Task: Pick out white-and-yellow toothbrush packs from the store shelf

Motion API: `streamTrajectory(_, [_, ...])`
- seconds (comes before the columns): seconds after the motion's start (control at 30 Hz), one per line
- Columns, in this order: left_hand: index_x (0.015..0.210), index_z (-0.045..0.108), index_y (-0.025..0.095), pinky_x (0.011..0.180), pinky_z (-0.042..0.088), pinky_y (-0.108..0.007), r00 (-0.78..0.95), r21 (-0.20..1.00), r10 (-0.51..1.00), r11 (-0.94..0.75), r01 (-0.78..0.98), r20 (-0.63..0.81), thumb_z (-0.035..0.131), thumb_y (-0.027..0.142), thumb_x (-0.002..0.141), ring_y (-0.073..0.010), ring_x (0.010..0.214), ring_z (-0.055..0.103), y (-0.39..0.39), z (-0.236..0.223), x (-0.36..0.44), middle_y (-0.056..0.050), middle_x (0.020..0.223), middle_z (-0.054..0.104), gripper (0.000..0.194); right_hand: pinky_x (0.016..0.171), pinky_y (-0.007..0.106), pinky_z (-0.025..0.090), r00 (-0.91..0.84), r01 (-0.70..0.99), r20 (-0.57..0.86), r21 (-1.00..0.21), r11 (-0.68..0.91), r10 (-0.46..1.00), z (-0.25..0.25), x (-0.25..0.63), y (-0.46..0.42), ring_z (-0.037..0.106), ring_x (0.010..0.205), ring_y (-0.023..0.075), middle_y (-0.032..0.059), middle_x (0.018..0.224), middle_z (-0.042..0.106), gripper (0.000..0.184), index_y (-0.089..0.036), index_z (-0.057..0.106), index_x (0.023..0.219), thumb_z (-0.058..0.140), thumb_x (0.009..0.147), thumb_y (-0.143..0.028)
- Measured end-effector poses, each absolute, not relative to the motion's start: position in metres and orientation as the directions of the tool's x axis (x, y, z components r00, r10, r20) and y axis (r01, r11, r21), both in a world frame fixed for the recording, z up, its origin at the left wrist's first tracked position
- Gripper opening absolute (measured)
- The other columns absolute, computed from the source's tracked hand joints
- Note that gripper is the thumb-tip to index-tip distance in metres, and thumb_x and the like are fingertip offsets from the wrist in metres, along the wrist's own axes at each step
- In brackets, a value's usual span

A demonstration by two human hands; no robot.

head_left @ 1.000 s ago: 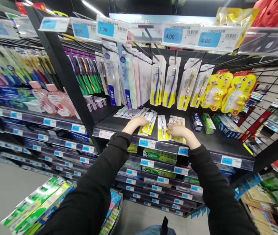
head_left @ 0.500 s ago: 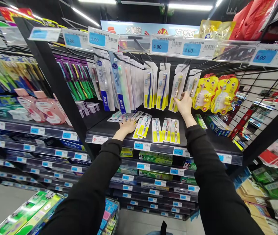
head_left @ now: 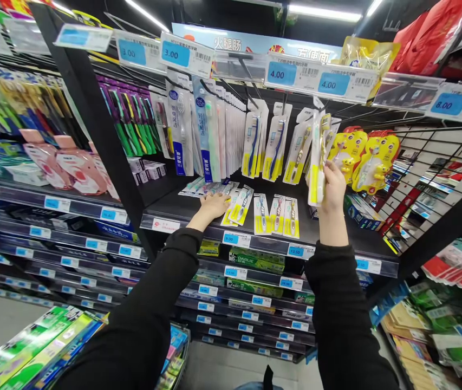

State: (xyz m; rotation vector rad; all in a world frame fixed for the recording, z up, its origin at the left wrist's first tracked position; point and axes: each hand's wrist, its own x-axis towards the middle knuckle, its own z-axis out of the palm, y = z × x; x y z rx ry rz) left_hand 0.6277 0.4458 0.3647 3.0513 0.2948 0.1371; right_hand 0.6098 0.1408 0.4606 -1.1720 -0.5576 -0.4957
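Boxes (head_left: pixel 39 346), green and yellow, nearest, lower left; black sleeves (head_left: pixel 149 287) reach up past them. Shelf (head_left: pixel 166 208) ahead, dark, price tags (head_left: pixel 236 238) along its front edge, more tiers of toothpaste (head_left: pixel 257 260) below. Loose packs (head_left: pixel 262 214) lie on it near the edge: three side by side, blue, red and gold brushes, yellow card bottoms; others overlap left of these. Left hand (head_left: pixel 213 207) low over the left-hand overlap, thumb side and fingers partly spread; cannot tell whether fingertips grip a card. Right hand (head_left: pixel 333 181) raised above shelf, right of the three, fingers closed round lower part of a toothbrush pack (head_left: pixel 317 157), held nearly upright, white above, yellow below. Behind it, hanging packs (head_left: pixel 299 146) on hooks, gold-handled; blue-handled ones left of those, then tall blue-and-white packs (head_left: pixel 210 135). Yellow duck-shaped packs (head_left: pixel 381 162) hang to the right. Overhead, price labels (head_left: pixel 281 73) reading 3.00, 4.00, 8.00. Farthest, blue sign (head_left: pixel 251 43) and ceiling lights (head_left: pixel 324 13).
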Motion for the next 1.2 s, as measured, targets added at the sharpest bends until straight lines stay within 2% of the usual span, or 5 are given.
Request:
streamTrajectory(0.23, [0.140,0.042,0.035,0.103,0.027,-0.053,0.977,0.089,0.201,-0.977,0.194,0.076,0.026,0.045,0.090,-0.0384,0.133,0.030,0.445,0.364,0.626,-0.003,0.150,0.037,0.053,0.037,0.022,0.017,0.761,0.405,0.628,-0.657,0.636,0.164,0.458,0.549,0.106,0.008,0.036,0.0061,-0.0099,0.049,0.020,0.010,-0.022,0.056,0.092,0.054,0.083,-0.027])
streamTrajectory(0.57, [0.141,0.040,0.036,0.102,0.029,-0.052,0.978,0.086,0.197,-0.978,0.192,0.064,0.025,0.046,0.089,-0.0379,0.132,0.031,0.447,0.362,0.630,-0.003,0.151,0.035,0.055,0.044,0.024,0.026,0.778,0.547,0.624,-0.726,0.418,0.066,0.399,0.526,0.069,0.024,0.038,0.0090,-0.0086,0.042,0.029,0.020,-0.024,0.054,0.086,0.062,0.077,-0.041])
streamTrajectory(0.8, [0.140,0.042,0.036,0.102,0.028,-0.052,0.975,0.105,0.211,-0.974,0.203,0.071,0.025,0.045,0.089,-0.0376,0.133,0.029,0.447,0.360,0.634,-0.002,0.151,0.036,0.054,0.054,0.027,0.042,0.993,0.102,0.115,-0.964,-0.247,-0.036,0.347,0.551,0.037,0.057,0.060,0.0167,0.0042,0.071,0.063,0.027,-0.015,0.060,0.094,0.053,0.079,-0.036])
streamTrajectory(0.97, [0.139,0.043,0.036,0.101,0.028,-0.052,0.975,0.110,0.213,-0.972,0.206,0.063,0.026,0.045,0.090,-0.0381,0.133,0.027,0.445,0.362,0.633,-0.003,0.150,0.036,0.053,0.084,0.033,0.046,0.962,-0.069,0.188,-0.534,-0.842,-0.198,0.372,0.578,0.082,0.061,0.102,0.0259,0.0189,0.106,0.065,0.035,-0.008,0.061,0.104,0.034,0.090,-0.024])
streamTrajectory(1.2, [0.142,0.038,0.034,0.102,0.027,-0.050,0.977,0.112,0.210,-0.972,0.205,0.037,0.025,0.044,0.091,-0.0373,0.135,0.026,0.443,0.365,0.629,-0.005,0.152,0.032,0.054,0.086,0.039,0.048,0.979,-0.194,-0.002,-0.330,-0.924,-0.205,0.383,0.604,0.117,0.060,0.109,0.0294,0.0220,0.122,0.057,0.038,-0.009,0.054,0.121,0.039,0.089,-0.023])
